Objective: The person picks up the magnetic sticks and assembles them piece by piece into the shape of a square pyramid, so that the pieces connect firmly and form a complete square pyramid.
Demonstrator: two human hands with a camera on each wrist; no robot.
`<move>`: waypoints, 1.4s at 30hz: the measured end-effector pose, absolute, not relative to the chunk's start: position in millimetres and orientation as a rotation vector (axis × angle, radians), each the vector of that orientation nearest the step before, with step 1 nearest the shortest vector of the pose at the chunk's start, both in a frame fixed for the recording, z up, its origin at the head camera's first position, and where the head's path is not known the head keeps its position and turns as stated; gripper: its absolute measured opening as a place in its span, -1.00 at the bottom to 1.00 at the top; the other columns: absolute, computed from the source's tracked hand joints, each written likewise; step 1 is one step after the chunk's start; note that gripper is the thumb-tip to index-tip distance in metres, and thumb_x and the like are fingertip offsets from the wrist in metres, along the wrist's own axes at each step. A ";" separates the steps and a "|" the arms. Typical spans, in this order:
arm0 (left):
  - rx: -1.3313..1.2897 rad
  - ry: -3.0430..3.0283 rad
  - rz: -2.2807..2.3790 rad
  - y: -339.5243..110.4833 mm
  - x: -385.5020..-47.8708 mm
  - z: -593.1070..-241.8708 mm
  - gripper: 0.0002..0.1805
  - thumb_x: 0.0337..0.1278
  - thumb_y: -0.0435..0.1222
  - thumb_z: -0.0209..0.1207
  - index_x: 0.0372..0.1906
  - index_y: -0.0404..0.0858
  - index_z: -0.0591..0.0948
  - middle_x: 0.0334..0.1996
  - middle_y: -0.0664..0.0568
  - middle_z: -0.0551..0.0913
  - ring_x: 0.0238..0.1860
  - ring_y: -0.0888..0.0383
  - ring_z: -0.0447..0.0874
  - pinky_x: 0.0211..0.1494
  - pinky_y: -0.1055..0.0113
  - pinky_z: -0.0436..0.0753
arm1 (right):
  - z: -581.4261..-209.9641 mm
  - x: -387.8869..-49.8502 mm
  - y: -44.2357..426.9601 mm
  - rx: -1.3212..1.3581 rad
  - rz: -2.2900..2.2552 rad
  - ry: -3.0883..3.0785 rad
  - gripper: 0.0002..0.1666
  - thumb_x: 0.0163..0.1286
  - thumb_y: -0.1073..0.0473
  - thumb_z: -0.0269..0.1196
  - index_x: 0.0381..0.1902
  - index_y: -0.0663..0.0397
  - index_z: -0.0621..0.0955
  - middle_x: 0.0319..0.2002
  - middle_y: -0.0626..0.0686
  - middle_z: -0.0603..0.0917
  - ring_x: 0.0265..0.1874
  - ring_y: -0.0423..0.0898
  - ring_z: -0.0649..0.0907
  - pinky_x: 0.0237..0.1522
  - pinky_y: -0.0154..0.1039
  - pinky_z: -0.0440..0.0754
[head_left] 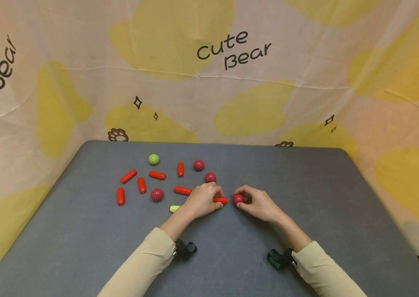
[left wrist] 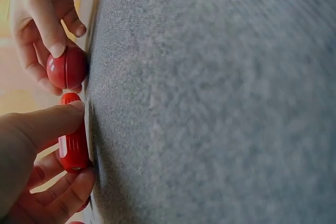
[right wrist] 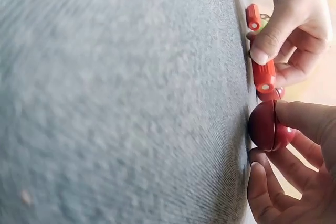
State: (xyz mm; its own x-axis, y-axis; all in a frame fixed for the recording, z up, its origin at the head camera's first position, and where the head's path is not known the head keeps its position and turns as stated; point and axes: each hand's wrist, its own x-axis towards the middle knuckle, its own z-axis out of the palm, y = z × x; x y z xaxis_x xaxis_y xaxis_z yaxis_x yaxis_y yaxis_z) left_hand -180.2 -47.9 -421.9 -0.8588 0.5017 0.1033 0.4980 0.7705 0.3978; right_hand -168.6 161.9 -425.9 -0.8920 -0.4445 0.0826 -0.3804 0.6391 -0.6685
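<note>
Near the middle of the table in the head view, my left hand (head_left: 203,201) pinches a red ribbed cylinder (head_left: 221,200) between thumb and fingers. Its pale end spot shows in the right wrist view, where the cylinder (right wrist: 265,77) points toward the ball. Just to the right, my right hand (head_left: 262,205) holds a dark red ball (head_left: 237,199) by thumb and fingertips, low at the tabletop. A seam runs round this ball (left wrist: 66,68) in the left wrist view. Cylinder and ball are close together, with a small gap. Another red cylinder (head_left: 182,190) lies partly behind my left hand.
Several red cylinders (head_left: 141,185) lie scattered on the left of the grey table (head_left: 343,206). Among them are red balls (head_left: 157,195), a green ball (head_left: 154,159) and a light green cylinder (head_left: 174,208) partly behind my left arm. A printed cloth (head_left: 254,107) surrounds the table.
</note>
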 end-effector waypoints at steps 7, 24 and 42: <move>0.853 2.945 0.693 -44.4 -181.0 -421.6 -0.84 -0.14 -0.20 0.36 -0.38 -0.10 0.65 -0.49 0.15 0.49 -0.50 0.21 0.44 -0.46 0.37 0.41 | -426.8 -168.6 157.7 -0.701 -1.082 2.774 -0.68 0.15 0.21 0.31 -0.10 0.05 0.57 -0.28 -0.05 0.62 -0.33 -0.17 0.58 -0.28 -0.28 0.51; 0.822 2.928 0.704 -50.3 -180.7 -422.5 -0.82 -0.14 -0.21 0.36 -0.34 -0.11 0.66 -0.49 0.13 0.49 -0.51 0.22 0.42 -0.42 0.38 0.41 | -426.0 -169.1 156.3 -0.706 -1.068 2.783 -0.67 0.14 0.23 0.31 -0.10 0.09 0.57 -0.26 -0.02 0.62 -0.33 -0.14 0.57 -0.29 -0.28 0.50; 0.788 2.910 0.776 -67.1 -186.5 -418.1 -0.84 -0.11 -0.26 0.34 -0.33 -0.12 0.66 -0.44 0.13 0.58 -0.41 0.26 0.51 -0.29 0.36 0.51 | -427.0 -170.8 156.2 -0.659 -1.046 2.777 -0.66 0.14 0.22 0.32 -0.09 0.07 0.56 -0.24 -0.02 0.61 -0.33 -0.16 0.57 -0.28 -0.28 0.51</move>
